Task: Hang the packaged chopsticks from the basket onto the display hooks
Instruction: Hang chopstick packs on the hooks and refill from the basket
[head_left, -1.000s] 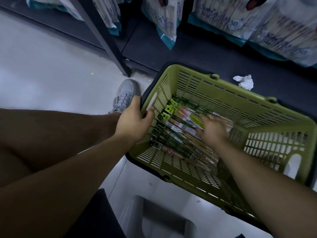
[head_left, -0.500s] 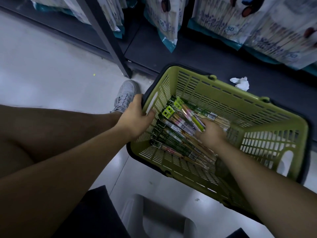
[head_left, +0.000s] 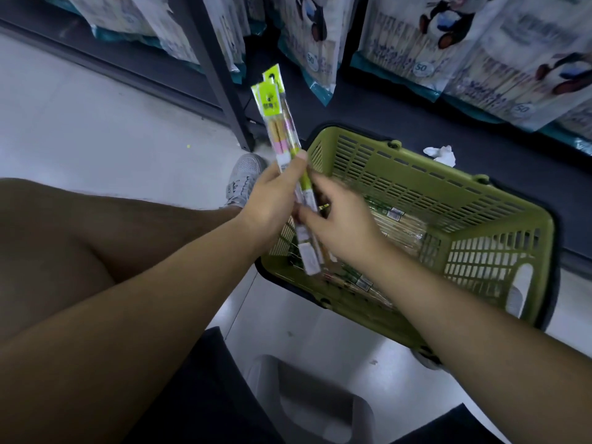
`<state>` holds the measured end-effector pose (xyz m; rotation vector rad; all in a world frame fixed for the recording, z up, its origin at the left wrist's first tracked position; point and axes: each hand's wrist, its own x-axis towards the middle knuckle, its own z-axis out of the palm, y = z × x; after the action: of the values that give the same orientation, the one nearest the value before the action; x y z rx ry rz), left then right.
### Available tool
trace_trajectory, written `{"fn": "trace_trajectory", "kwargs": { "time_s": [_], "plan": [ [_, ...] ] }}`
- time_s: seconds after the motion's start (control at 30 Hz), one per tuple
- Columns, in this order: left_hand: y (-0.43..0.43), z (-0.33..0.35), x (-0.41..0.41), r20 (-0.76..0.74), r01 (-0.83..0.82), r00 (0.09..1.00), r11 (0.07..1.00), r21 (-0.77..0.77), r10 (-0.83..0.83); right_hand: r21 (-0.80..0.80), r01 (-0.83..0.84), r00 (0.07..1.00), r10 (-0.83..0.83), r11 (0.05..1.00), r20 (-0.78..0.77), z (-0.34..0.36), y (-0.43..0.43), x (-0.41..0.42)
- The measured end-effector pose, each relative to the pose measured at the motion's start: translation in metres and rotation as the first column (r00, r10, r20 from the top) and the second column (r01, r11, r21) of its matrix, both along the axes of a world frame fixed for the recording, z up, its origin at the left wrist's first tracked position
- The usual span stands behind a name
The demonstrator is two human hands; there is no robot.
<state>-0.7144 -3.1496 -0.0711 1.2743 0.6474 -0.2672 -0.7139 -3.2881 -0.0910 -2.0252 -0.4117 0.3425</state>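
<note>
We read "50" on the hanging bags (head_left: 420, 68); the green headers on the chopstick packs (head_left: 282, 133) are illegible. Our left hand (head_left: 272, 200) has its fingers clamped round them above the basket (head_left: 448, 190). Our right hand (head_left: 342, 229) touches them lower down, but it is blurred and we cannot tell whether it grips.

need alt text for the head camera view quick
The left hand and right hand hold a bunch of packaged chopsticks above a green basket that has more packs inside. Large bags fill the shelving behind, and a crumpled tissue lies beyond the basket.
</note>
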Motion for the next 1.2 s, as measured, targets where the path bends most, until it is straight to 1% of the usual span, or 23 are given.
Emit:
{"fn": "trace_trajectory", "kwargs": {
  "time_s": [0.07,0.1,0.13,0.17,0.23,0.27,0.33,0.4,0.47,0.5,0.6,0.73,0.97,1.03,1.1,1.2],
  "plan": [
    [0.007,0.0,0.005,-0.004,-0.099,0.995,0.993,-0.059,0.099,0.03,0.027,0.998,-0.025,0.999,-0.051,-0.011,-0.007,0.003],
    [0.012,-0.001,0.009,-0.013,-0.122,0.993,0.992,-0.043,0.122,0.026,0.05,0.996,-0.047,0.998,-0.076,-0.021,-0.014,0.006],
    [0.017,-0.001,0.012,-0.016,-0.128,0.992,0.992,0.01,0.129,-0.005,0.076,0.992,-0.077,0.997,-0.102,-0.033,-0.022,0.009],
    [0.022,-0.001,0.015,-0.007,-0.121,0.992,0.99,0.076,0.122,-0.074,0.097,0.986,-0.106,0.993,-0.13,-0.047,-0.033,0.012],
    [0.028,-0.006,0.017,0.022,-0.085,0.996,0.977,0.197,0.082,-0.281,0.086,0.969,-0.146,0.956,-0.199,-0.08,-0.057,0.016],
    [0.028,-0.008,0.017,0.021,-0.056,0.998,0.968,0.245,0.053,-0.379,0.057,0.957,-0.158,0.924,-0.241,-0.096,-0.07,0.015],
    [0.025,-0.014,0.015,0.007,-0.011,1.0,0.955,0.297,0.009,-0.52,-0.019,0.937,-0.166,0.854,-0.307,-0.123,-0.088,0.009],
    [0.021,-0.02,0.014,0.014,0.006,1.0,0.942,0.337,-0.012,-0.625,-0.088,0.941,-0.141,0.776,-0.307,-0.141,-0.095,0.005],
    [0.02,-0.024,0.014,0.025,0.007,1.0,0.929,0.37,-0.018,-0.7,-0.11,0.957,-0.116,0.705,-0.267,-0.152,-0.094,0.005],
    [0.02,-0.025,0.014,0.026,0.007,1.0,0.926,0.379,-0.018,-0.716,-0.106,0.963,-0.109,0.69,-0.247,-0.155,-0.092,0.007],
    [0.022,-0.03,0.017,0.009,0.014,1.0,0.914,0.405,-0.019,-0.712,-0.094,0.97,-0.095,0.696,-0.222,-0.162,-0.084,0.012],
    [0.019,-0.031,0.018,0.009,0.019,1.0,0.906,0.422,-0.026,-0.727,-0.117,0.976,-0.056,0.676,-0.209,-0.165,-0.08,0.012],
    [0.018,-0.03,0.018,0.02,0.044,0.998,0.899,0.436,-0.058,-0.747,-0.197,0.962,-0.022,0.635,-0.272,-0.163,-0.082,0.007],
    [0.018,-0.03,0.017,0.024,0.05,0.997,0.898,0.437,-0.067,-0.729,-0.157,0.962,-0.064,0.667,-0.265,-0.16,-0.086,0.006],
    [0.018,-0.029,0.017,0.017,0.061,0.997,0.897,0.438,-0.076,-0.686,-0.101,0.964,-0.101,0.72,-0.247,-0.153,-0.093,0.007],
    [0.017,-0.026,0.017,0.011,0.066,0.997,0.898,0.435,-0.079,-0.562,-0.023,0.955,-0.147,0.827,-0.256,-0.128,-0.105,0.017]
  ]
}}
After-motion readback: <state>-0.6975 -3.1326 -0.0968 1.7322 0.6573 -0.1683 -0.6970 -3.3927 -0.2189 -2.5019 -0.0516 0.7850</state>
